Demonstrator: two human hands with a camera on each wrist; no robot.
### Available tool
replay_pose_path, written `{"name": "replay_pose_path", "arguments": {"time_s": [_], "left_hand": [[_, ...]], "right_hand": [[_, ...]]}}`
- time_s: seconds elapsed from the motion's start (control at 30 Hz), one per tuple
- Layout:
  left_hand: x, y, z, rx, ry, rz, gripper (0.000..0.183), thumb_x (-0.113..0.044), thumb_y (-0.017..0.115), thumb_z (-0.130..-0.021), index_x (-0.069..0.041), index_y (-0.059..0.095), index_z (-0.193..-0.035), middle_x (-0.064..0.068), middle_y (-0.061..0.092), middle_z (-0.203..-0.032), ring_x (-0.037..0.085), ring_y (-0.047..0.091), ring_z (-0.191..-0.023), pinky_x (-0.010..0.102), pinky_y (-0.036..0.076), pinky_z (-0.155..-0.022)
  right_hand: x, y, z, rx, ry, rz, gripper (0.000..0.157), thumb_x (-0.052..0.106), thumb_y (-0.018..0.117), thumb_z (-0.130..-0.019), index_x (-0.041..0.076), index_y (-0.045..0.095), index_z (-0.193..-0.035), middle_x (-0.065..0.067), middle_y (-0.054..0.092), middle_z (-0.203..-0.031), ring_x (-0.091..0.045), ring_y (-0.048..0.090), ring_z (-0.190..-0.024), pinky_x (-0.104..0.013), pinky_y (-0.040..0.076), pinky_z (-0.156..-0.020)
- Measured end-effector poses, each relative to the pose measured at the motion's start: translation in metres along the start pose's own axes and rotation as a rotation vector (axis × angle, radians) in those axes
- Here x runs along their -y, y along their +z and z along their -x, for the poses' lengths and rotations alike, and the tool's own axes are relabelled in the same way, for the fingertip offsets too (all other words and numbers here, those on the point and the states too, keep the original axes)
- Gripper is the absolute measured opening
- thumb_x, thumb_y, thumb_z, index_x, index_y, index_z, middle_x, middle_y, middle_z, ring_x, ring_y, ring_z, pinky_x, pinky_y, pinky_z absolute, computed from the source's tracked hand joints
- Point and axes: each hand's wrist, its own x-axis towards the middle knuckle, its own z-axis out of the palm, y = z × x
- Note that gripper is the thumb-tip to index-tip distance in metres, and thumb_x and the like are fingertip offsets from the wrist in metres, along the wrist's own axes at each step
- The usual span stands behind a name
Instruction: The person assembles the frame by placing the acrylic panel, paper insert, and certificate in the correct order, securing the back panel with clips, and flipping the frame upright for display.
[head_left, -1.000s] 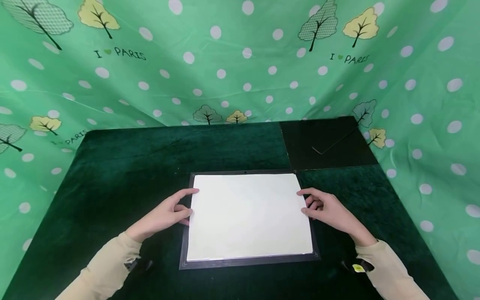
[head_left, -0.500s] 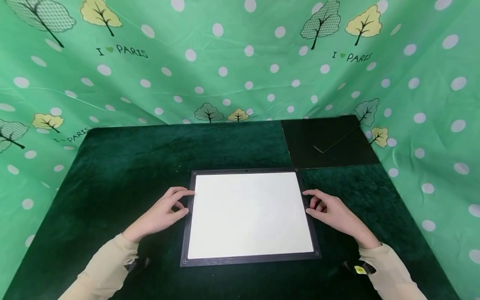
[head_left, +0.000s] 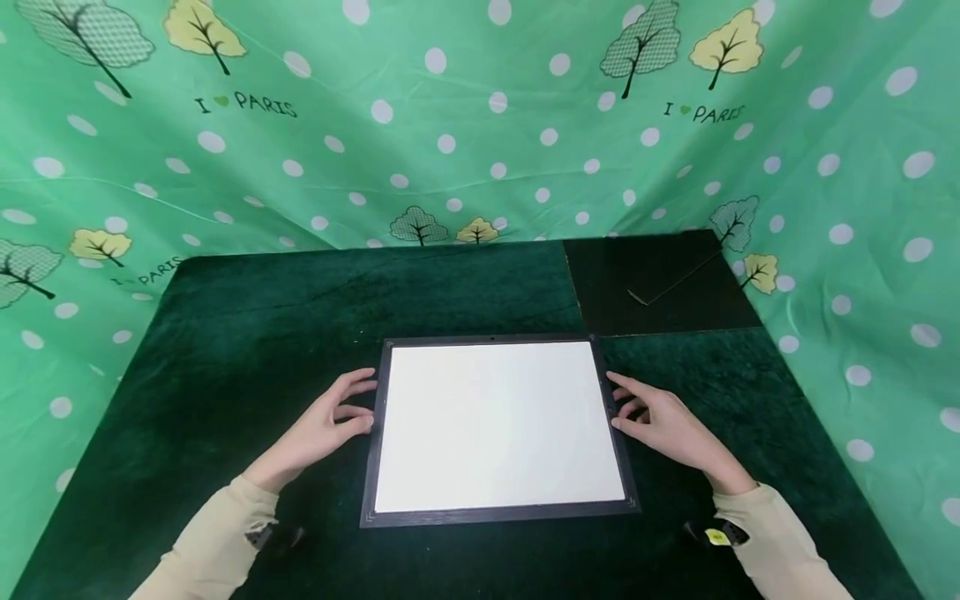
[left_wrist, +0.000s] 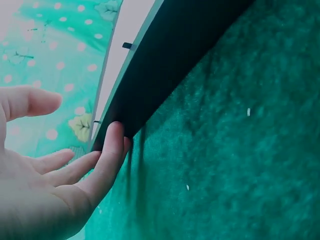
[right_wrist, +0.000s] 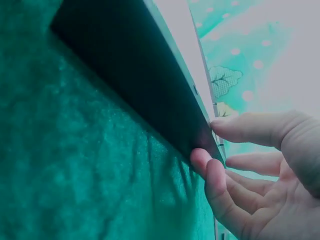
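Note:
A flat rectangular frame (head_left: pixel 498 516) with a dark, grained border and a white panel (head_left: pixel 498 425) inside it lies on the dark green cloth. Beside its left edge is my left hand (head_left: pixel 322 425), fingers spread and relaxed; in the left wrist view a lower fingertip (left_wrist: pixel 116 131) meets the frame's dark side while the thumb stands apart. My right hand (head_left: pixel 667 425) is at the right edge, its index fingertip and thumb tip right at the border. From the right wrist, the thumb (right_wrist: pixel 240 127) reaches the rim and lower fingers overlap the dark side. Small tabs (left_wrist: pixel 127 45) stick out along the inner rim.
A dark rectangular board (head_left: pixel 667 308) with a thin crease lies at the table's back right corner. Polka-dotted green curtains (head_left: pixel 480 117) printed with trees enclose the back and sides. Tiny pale specks (left_wrist: pixel 248 112) dot the green cloth (head_left: pixel 262 333).
The white panel, earlier with fingertips on its side edges, now sits within the border. Both hands have drawn slightly outward from it to the frame's outer edges.

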Motion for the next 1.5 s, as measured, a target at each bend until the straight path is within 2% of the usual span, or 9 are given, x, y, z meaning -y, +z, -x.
{"name": "replay_pose_path", "arguments": {"time_s": [0.2, 0.43, 0.63, 0.83, 1.0, 1.17, 1.3, 1.5], "left_hand": [[0.006, -0.008, 0.000, -0.023, -0.033, 0.031, 0.062, -0.014, 0.063, -0.094, -0.006, 0.031, -0.147, 0.026, 0.035, -0.146, 0.041, 0.057, -0.112, 0.059, 0.044, -0.090], [0.010, -0.018, 0.000, -0.034, -0.062, 0.103, 0.057, -0.013, 0.060, -0.096, -0.003, 0.032, -0.145, 0.025, 0.032, -0.147, 0.042, 0.056, -0.112, 0.046, 0.050, -0.088], [0.014, -0.024, -0.003, -0.033, -0.054, 0.110, 0.056, -0.013, 0.058, -0.098, -0.002, 0.032, -0.146, 0.026, 0.031, -0.147, 0.042, 0.058, -0.110, 0.041, 0.051, -0.087], [0.015, -0.033, -0.016, -0.027, -0.055, 0.084, 0.056, -0.014, 0.055, -0.099, -0.003, 0.031, -0.148, 0.026, 0.030, -0.149, 0.042, 0.057, -0.113, 0.047, 0.049, -0.089], [0.017, -0.038, -0.025, -0.022, -0.100, 0.048, 0.057, -0.017, 0.055, -0.100, -0.007, 0.030, -0.150, 0.024, 0.027, -0.152, 0.041, 0.055, -0.116, 0.060, 0.038, -0.097], [0.014, -0.041, -0.035, -0.005, -0.151, 0.029, 0.055, -0.016, 0.051, -0.101, -0.007, 0.030, -0.150, 0.027, 0.036, -0.145, 0.043, 0.054, -0.116, 0.065, 0.030, -0.100], [0.012, -0.045, -0.044, 0.026, -0.166, 0.025, 0.056, -0.016, 0.052, -0.100, -0.006, 0.030, -0.151, 0.029, 0.042, -0.141, 0.043, 0.054, -0.116, 0.063, 0.032, -0.100], [0.010, -0.047, -0.055, 0.013, -0.134, -0.111, 0.058, -0.007, 0.062, -0.093, -0.006, 0.039, -0.147, 0.027, 0.043, -0.140, 0.040, 0.058, -0.113, 0.057, 0.043, -0.093]], "right_hand": [[0.007, 0.002, -0.008, 0.004, -0.047, 0.001, 0.057, 0.005, 0.068, -0.089, -0.005, 0.045, -0.140, -0.018, 0.060, -0.116, -0.022, 0.061, -0.093, -0.032, 0.052, -0.071], [0.013, 0.008, -0.016, 0.035, -0.052, -0.028, 0.055, 0.009, 0.068, -0.089, -0.003, 0.048, -0.139, -0.016, 0.059, -0.116, -0.022, 0.057, -0.093, -0.029, 0.051, -0.070], [0.017, 0.011, -0.028, 0.041, -0.056, -0.018, 0.057, 0.010, 0.069, -0.089, -0.002, 0.047, -0.140, -0.019, 0.056, -0.122, -0.024, 0.056, -0.096, -0.029, 0.052, -0.071], [0.017, 0.013, -0.042, 0.020, -0.066, -0.030, 0.058, 0.011, 0.068, -0.090, -0.001, 0.044, -0.142, -0.021, 0.052, -0.126, -0.028, 0.055, -0.100, -0.032, 0.053, -0.073], [0.017, 0.014, -0.054, -0.001, -0.072, -0.025, 0.055, 0.011, 0.064, -0.093, -0.001, 0.043, -0.143, -0.025, 0.050, -0.129, -0.031, 0.054, -0.102, -0.037, 0.052, -0.075], [0.016, 0.012, -0.065, -0.017, -0.048, -0.004, 0.055, 0.012, 0.061, -0.094, 0.001, 0.041, -0.144, -0.026, 0.048, -0.131, -0.032, 0.054, -0.102, -0.041, 0.051, -0.075], [0.013, 0.008, -0.074, -0.019, -0.035, 0.005, 0.055, 0.013, 0.060, -0.095, 0.003, 0.040, -0.145, -0.025, 0.046, -0.133, -0.033, 0.053, -0.103, -0.042, 0.050, -0.076], [0.001, -0.002, -0.079, -0.019, -0.074, -0.004, 0.049, 0.011, 0.057, -0.097, 0.002, 0.043, -0.143, -0.026, 0.039, -0.138, -0.035, 0.055, -0.105, -0.047, 0.050, -0.079]]}}
